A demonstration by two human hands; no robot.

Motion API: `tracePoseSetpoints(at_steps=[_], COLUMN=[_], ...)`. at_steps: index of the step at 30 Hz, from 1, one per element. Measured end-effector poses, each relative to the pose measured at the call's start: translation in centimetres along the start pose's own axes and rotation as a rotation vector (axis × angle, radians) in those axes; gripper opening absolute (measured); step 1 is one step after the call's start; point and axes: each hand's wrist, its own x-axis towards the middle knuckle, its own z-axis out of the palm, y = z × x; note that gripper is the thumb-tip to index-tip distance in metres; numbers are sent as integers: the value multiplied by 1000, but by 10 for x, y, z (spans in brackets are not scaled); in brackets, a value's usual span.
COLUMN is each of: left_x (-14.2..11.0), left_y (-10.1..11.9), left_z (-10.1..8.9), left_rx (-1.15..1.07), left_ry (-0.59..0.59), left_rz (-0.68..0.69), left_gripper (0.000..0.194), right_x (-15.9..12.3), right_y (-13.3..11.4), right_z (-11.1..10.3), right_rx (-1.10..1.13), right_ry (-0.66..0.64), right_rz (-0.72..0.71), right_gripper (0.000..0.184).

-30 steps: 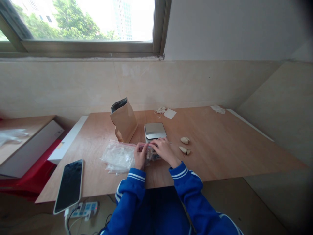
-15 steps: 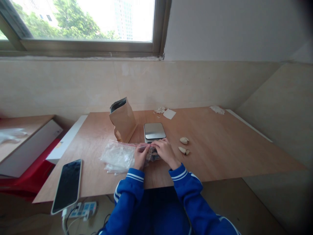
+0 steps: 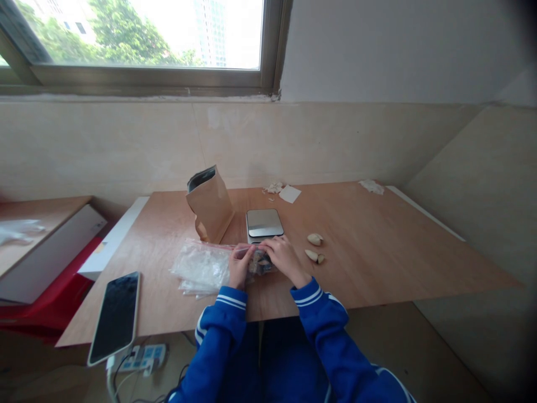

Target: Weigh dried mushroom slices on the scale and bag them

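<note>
Far left, the phone (image 3: 114, 317) overhangs the counter (image 3: 377, 263) edge; an elbow nudge could tip it off. Next, the stack of clear bags (image 3: 200, 268) lies just beside your left hand (image 3: 240, 266), slick enough to slide. Your left grip and your right hand (image 3: 284, 258) both pinch the small filled bag (image 3: 259, 262) at the counter's near middle, in front of the scale (image 3: 264, 223). Uneven pressing may leave its seal gaping. The garlic cloves (image 3: 314, 248) lie near your right wrist and could roll.

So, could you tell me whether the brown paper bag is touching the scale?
Apart. The head view shows bare wooden tabletop between the brown paper bag and the scale.
</note>
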Motion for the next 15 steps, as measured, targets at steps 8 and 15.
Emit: tracePoseSetpoints(at_steps=[8, 15], left_x=[3, 6], left_y=[-9, -14], left_z=[-4, -4], left_rx=[-26, -80], left_ry=[-12, 33], left_rz=[-49, -62], left_gripper=[29, 32], right_x=[0, 2], right_y=[-1, 10], right_z=[12, 11], right_rx=[24, 64], right_ry=[29, 37], right_rz=[3, -5], right_gripper=[24, 21])
